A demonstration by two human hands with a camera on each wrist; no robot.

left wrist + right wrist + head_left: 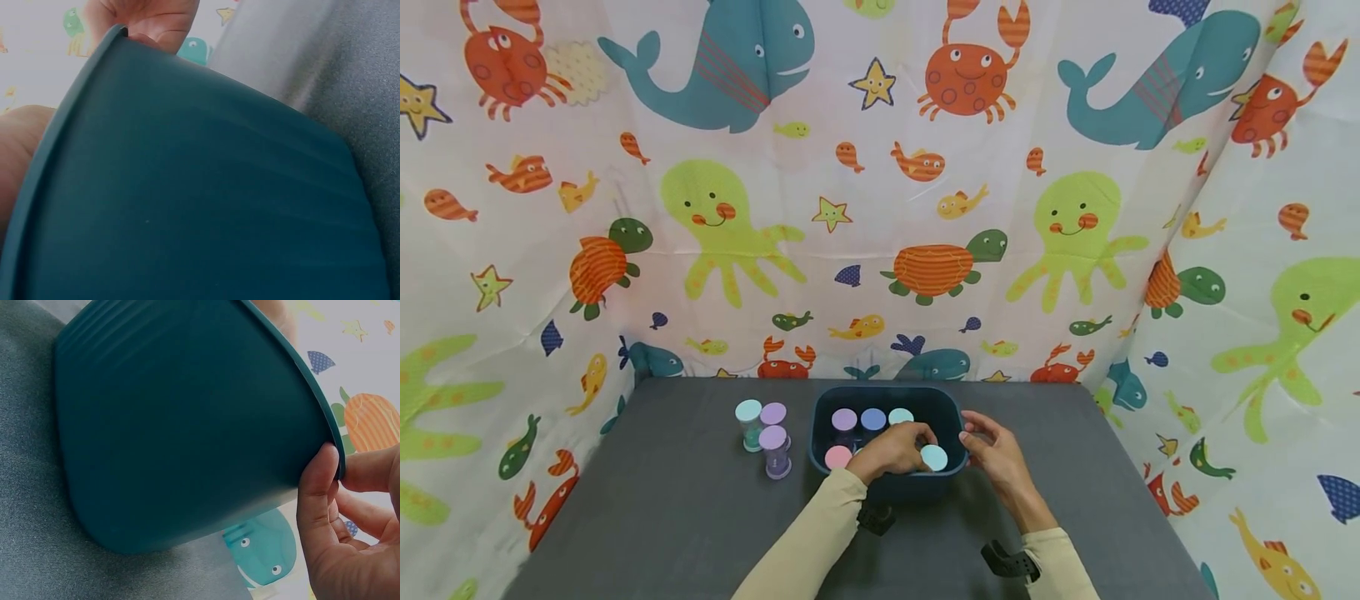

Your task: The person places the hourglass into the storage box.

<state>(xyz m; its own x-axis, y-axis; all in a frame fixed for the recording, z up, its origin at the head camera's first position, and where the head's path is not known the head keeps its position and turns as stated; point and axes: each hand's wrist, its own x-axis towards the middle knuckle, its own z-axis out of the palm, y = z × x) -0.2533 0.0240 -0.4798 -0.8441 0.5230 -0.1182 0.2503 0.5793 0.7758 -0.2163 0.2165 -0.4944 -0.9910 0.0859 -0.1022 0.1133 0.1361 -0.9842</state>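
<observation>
A dark blue-green plastic bin (889, 482) holds several sand timers with coloured round caps. Inside it my left hand (891, 452) reaches over the front rim, its thumb and fingers curled at a light-blue-capped sand timer (934, 457) in the right front part; the fingertips are partly hidden. My right hand (1000, 460) pinches the bin's right rim, with the thumb (317, 481) outside the wall. Also in the bin are a lavender timer (844, 419), a blue timer (873, 419), a mint timer (901, 416) and a pink timer (838, 457).
Left of the bin stand a mint-capped sand timer (749, 425) and two lavender-capped timers, one behind (773, 413) and one in front (775, 452). The dark grey table (677, 492) meets a sea-animal cloth (865, 275) at the back and sides.
</observation>
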